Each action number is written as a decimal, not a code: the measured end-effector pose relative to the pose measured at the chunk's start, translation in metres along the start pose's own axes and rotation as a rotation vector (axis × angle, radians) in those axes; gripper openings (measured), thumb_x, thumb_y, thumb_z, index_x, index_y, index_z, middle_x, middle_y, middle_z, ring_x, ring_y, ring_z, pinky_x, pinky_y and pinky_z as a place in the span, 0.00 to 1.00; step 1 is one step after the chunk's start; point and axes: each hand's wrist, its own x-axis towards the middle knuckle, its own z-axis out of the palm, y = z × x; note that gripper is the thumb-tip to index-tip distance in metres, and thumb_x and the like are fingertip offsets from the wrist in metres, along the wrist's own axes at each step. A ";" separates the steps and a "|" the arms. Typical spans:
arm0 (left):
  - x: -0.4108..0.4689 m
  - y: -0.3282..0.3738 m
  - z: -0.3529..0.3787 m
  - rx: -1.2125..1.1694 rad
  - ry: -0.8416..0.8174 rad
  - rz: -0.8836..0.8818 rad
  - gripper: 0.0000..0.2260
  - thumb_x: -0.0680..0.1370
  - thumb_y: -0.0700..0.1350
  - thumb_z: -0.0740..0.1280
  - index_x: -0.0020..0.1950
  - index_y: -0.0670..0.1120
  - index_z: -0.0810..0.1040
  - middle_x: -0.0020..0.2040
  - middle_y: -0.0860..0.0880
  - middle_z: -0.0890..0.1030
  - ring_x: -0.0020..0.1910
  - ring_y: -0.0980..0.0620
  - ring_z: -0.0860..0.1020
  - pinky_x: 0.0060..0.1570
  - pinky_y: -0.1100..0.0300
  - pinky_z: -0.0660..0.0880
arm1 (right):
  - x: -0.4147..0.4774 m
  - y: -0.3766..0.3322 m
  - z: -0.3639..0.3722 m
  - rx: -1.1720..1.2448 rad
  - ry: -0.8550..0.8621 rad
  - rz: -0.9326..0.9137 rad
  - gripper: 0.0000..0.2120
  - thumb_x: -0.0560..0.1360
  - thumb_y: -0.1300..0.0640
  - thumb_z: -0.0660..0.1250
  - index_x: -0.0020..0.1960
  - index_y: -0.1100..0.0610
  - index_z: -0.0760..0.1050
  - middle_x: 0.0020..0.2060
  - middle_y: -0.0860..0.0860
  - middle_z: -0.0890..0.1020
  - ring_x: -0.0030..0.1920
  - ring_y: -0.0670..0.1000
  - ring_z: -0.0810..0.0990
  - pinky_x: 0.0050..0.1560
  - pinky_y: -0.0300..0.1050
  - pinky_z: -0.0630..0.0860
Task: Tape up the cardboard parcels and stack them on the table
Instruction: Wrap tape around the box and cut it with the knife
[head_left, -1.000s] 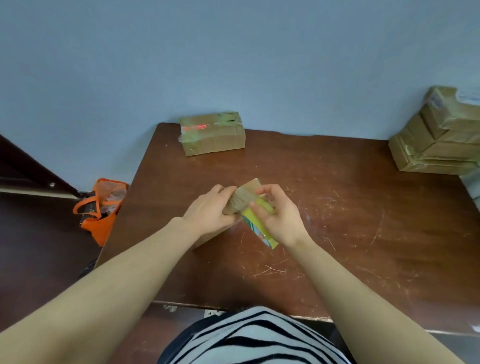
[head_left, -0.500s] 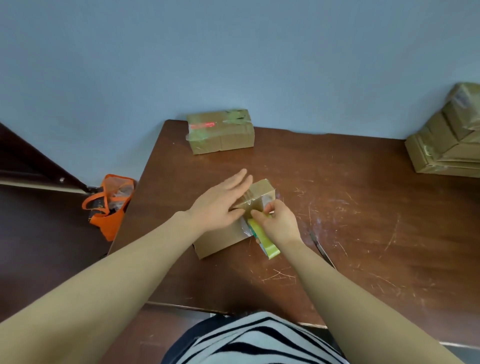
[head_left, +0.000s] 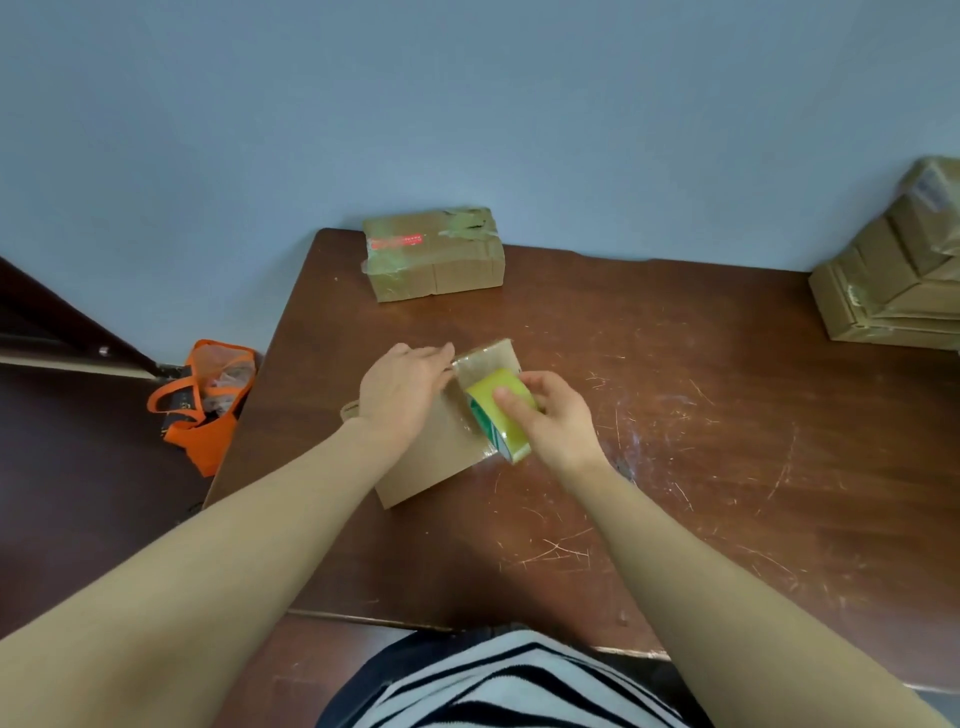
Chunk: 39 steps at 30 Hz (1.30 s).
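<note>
- The left hand (head_left: 400, 389) lies flat on top of a brown cardboard parcel (head_left: 431, 462). Its fingers are straight, so its grip is wide and holds nothing.
- The right hand (head_left: 558, 415) has its grip closed round a yellow-green tape roll (head_left: 498, 410). The thumb lies across the yellow side.
- The tape roll stands on its edge at the right end of the cardboard parcel and touches it.
- Shiny clear tape (head_left: 483, 358) covers the far corner of that parcel, just beside the left fingertips.
- The cardboard parcel lies a bit crooked on the brown worktop (head_left: 701, 441), near the middle.
- A second parcel (head_left: 434, 254), with green tape and a red label, sits at the far edge by the blue wall (head_left: 467, 104).
- A stack of parcels (head_left: 893, 291) stands at the far right, well apart from the hands.
- An orange bag (head_left: 208, 405) sits on the floor (head_left: 78, 467), left of the worktop.
</note>
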 end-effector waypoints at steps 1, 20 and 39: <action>0.000 0.001 0.004 -0.037 -0.009 -0.044 0.20 0.82 0.45 0.58 0.75 0.46 0.64 0.72 0.47 0.69 0.64 0.44 0.69 0.61 0.54 0.68 | 0.009 -0.007 0.004 -0.044 -0.002 0.007 0.19 0.75 0.49 0.68 0.62 0.58 0.73 0.54 0.51 0.80 0.52 0.48 0.80 0.51 0.40 0.78; -0.022 0.001 0.048 0.120 -0.358 -0.175 0.52 0.71 0.66 0.66 0.77 0.39 0.39 0.78 0.41 0.39 0.77 0.46 0.40 0.75 0.53 0.41 | -0.014 0.008 -0.004 -0.326 -0.037 -0.090 0.07 0.76 0.51 0.65 0.47 0.38 0.78 0.37 0.33 0.81 0.30 0.41 0.79 0.36 0.40 0.77; 0.026 0.052 0.051 -0.039 -0.079 -0.284 0.34 0.79 0.63 0.39 0.77 0.42 0.39 0.78 0.44 0.38 0.77 0.48 0.38 0.70 0.52 0.31 | 0.010 0.034 0.013 -0.189 -0.178 0.460 0.10 0.75 0.64 0.59 0.45 0.67 0.78 0.29 0.51 0.75 0.17 0.45 0.73 0.22 0.32 0.68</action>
